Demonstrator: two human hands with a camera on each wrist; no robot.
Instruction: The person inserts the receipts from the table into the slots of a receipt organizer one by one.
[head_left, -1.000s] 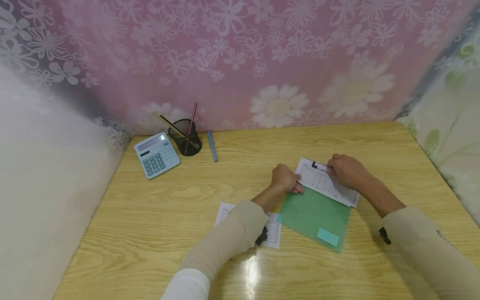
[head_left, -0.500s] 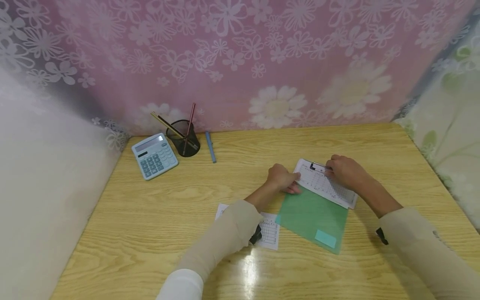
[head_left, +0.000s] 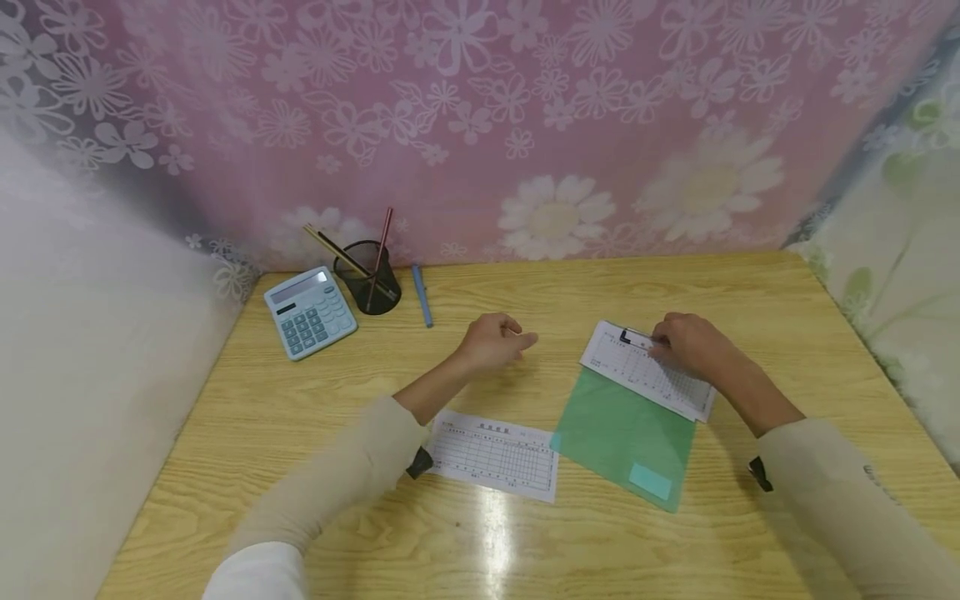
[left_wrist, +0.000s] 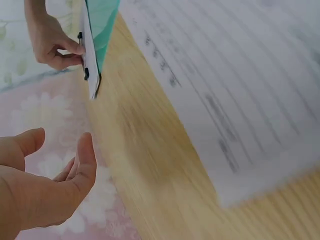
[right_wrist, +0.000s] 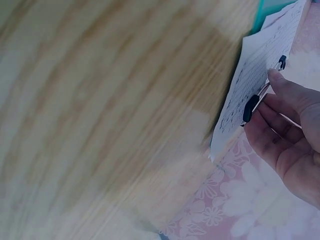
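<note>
On the right of the table lies a green clipboard (head_left: pixel 626 429) with printed forms (head_left: pixel 626 362) under its metal clip (head_left: pixel 636 337). My right hand (head_left: pixel 688 343) grips that clip between thumb and fingers, as the clip (right_wrist: pixel 252 107) in the right wrist view shows. Left of the clipboard, my left hand (head_left: pixel 491 342) hovers over the table, holding nothing, its fingers loosely bent and apart from the thumb. Below it a loose printed form (head_left: pixel 495 457) lies flat, with its left edge partly behind my left forearm. A pale blue label (head_left: pixel 649 481) sits on the clipboard's lower corner.
A light blue calculator (head_left: pixel 310 312) and a black mesh pen cup (head_left: pixel 369 279) with several pencils stand at the back left. Beside the cup lies a blue pen (head_left: pixel 422 296). A flowered pink curtain (head_left: pixel 450 125) runs along the table's back edge.
My left hand has let go of the forms on the clipboard and moved left, uncovering most of the loose form. My right hand stays at the clip.
</note>
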